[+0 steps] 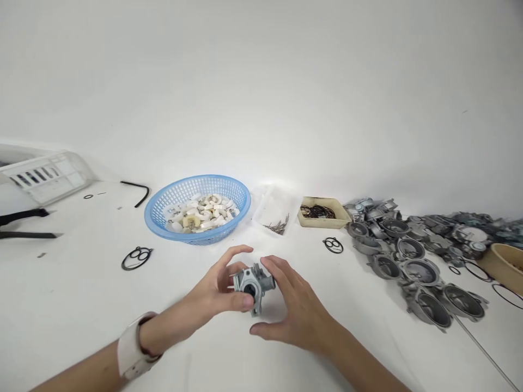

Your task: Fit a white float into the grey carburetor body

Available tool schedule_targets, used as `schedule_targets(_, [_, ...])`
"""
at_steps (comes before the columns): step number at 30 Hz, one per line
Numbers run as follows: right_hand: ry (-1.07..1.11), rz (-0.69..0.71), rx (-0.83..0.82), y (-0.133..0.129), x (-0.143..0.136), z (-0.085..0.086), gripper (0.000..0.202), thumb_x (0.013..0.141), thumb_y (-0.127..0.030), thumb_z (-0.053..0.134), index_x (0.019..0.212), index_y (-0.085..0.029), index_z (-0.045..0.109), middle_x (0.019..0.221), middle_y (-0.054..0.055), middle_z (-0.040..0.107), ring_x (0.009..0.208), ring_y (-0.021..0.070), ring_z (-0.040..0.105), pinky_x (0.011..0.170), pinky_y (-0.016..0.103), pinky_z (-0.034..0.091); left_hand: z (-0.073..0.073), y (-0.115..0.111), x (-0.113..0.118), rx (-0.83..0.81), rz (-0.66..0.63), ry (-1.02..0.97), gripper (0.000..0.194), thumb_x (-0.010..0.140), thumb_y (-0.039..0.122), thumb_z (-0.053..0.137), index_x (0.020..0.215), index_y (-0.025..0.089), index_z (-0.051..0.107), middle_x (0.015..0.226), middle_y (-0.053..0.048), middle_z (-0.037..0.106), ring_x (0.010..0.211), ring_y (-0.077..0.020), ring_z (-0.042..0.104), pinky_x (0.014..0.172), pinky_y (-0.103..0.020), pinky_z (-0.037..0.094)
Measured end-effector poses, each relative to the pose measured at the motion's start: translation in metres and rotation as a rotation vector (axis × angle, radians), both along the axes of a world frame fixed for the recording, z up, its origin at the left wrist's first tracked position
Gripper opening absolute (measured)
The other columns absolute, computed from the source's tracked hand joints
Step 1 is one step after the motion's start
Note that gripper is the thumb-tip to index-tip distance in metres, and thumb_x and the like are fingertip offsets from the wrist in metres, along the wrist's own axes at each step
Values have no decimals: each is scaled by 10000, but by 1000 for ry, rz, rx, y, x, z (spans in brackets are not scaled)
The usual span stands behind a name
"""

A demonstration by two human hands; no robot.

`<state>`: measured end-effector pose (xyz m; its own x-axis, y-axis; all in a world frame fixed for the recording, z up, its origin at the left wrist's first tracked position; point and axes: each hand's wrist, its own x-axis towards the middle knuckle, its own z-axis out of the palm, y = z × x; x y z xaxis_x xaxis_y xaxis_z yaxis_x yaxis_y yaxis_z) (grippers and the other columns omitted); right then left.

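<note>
Apparently for steadiness, held the grey casting (259, 284) in the left hand (214, 289), with the right hand (300, 306) spread wide alongside.

The small grey metal housing (257, 282) looks matt, slightly rough; the round blue latticed basket (196, 237), smooth plastic.
</note>
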<state>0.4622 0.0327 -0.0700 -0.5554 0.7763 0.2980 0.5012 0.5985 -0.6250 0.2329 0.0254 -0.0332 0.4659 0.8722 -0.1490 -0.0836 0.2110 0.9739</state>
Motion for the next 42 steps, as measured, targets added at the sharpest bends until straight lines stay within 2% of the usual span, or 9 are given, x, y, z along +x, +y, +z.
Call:
schedule_targets(3, [55,17,175,0,-4,-9,1129,736,-352,881,1589,-359,141,1519,127,422,1368,326,500,1058,478,517,2,-1,-1,-117,-67,-91,666,889,451,763,1439,305,418,1133,-73,640,990,-232,642,809,-348,509])
schedule_targets(7, [85,67,245,-2,-5,-9,1005,786,-338,833,1570,-320,206,1461,134,481,1346,323,531,1058,460,529,-6,-3,2,-240,-90,-140,514,962,535,648,1365,248,512,1073,-91,675,838,-196,667,717,-310,508])
schedule_targets(12, [10,74,178,-4,-4,-7,1024,752,-383,855,1558,-322,227,1518,148,416,1363,341,511,1039,467,544,-20,-1,7,-330,-103,-150,534,1000,637,502,1257,180,601,985,-102,703,739,-184,675,699,-307,522])
schedule_targets(19, [24,71,80,-2,-2,-2,786,740,-260,790,1428,-276,411,1415,117,557,1283,310,574,1054,446,509,-28,2,2,-396,-202,-109,658,986,737,377,1199,164,622,887,-78,700,696,-196,667,784,-372,542])
schedule_targets(22, [50,28,10,-2,-2,4,760,695,-293,825,1363,-268,463,1339,101,622,1212,308,616,1014,446,516,-17,3,0,-323,-240,-43,696,967,785,310,1198,195,598,895,-68,713,676,-213,691,754,-374,535])
schedule_targets(26, [37,-5,-87,-2,-3,8,784,647,-351,906,1323,-276,516,1295,76,665,1180,304,633,997,444,506,-6,7,-3,-115,-193,155,654,1005,722,296,1008,166,642,823,-69,721,710,-222,696,759,-351,512])
schedule_targets(32, [-27,-35,-141,3,-3,-2,939,557,-499,954,1361,-287,519,1322,72,651,1241,331,592,1040,489,473,-26,17,-8,47,-88,264,600,985,708,384,927,159,619,596,-17,628,550,-184,613,560,-281,420])
schedule_targets(36, [-30,-97,-89,9,-3,-14,890,513,-522,964,1257,-250,560,1235,82,674,1204,339,593,1003,487,495,-29,20,-12,85,-105,340,495,961,682,493,907,194,556,524,25,576,508,-151,506,508,-248,362])
schedule_targets(42, [-107,-93,95,14,-2,-25,932,464,-590,974,1206,-199,569,1286,148,634,1231,384,559,1051,547,458,-15,14,-14,241,-125,618,572,1014,692,342,803,207,557,584,23,542,573,-164,508,596,-286,370])
